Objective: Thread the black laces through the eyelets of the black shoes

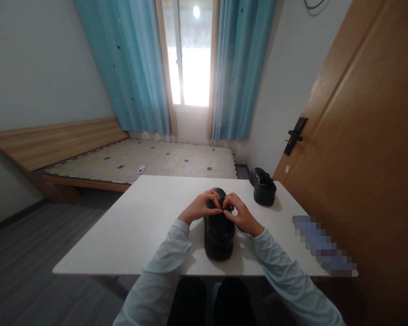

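A black shoe [219, 240] stands upright on the white table in front of me, its heel end toward me. Over its lacing, my left hand [204, 206] pinches with thumb and fingers at the dark shoelace. My right hand [240, 214] comes in from the other side, closed in a pinch on the shoelace too, its fingertips almost meeting those of the left. The fingers cover most of the lace, and its knot or loops cannot be made out. A matching black lace-up shoe [264, 189] rests near the table's far right corner.
The white table [122, 235] has a blurred-out bluish item [321, 244] at its right edge. Close by on the right is a wooden door [367, 149]. Beyond the table lies a bed [166, 158] with a small white object [141, 169] on it.
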Demonstrator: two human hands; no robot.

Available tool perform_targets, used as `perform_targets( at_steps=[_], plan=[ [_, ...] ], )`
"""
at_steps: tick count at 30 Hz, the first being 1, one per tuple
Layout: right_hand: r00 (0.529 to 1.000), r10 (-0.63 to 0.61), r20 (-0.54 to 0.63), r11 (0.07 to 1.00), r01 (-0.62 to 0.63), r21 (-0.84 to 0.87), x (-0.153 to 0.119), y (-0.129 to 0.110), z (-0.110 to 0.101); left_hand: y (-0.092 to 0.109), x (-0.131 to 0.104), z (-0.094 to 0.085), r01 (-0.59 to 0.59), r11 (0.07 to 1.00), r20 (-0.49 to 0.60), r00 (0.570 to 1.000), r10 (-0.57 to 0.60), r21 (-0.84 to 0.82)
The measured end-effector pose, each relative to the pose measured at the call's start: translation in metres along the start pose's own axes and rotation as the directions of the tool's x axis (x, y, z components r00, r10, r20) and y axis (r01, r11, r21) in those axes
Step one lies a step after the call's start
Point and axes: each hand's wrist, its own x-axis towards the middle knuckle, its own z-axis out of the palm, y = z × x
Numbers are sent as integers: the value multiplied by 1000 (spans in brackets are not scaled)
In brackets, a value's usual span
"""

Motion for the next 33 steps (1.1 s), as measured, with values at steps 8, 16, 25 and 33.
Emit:
perform_targets(
  at_steps=[8,16,25,33],
  plan=[
    [1000,-16,8,999,17,-27,-1,3,1,-2,0,0,14,1000,18,1000,-13,-17],
    [1000,28,-7,993,-27,117,-2,5,-1,-4,-1,-4,12,999,29,1000,-11,-32],
    [990,135,-34,956,-121,268,0,7,-1,-3,-1,-3,1,1000,50,999,-1,6],
    [988,143,-65,952,-119,283,-1,13,1,-7,0,-1,-1,1000,30,1000,2,-22]
  ],
)
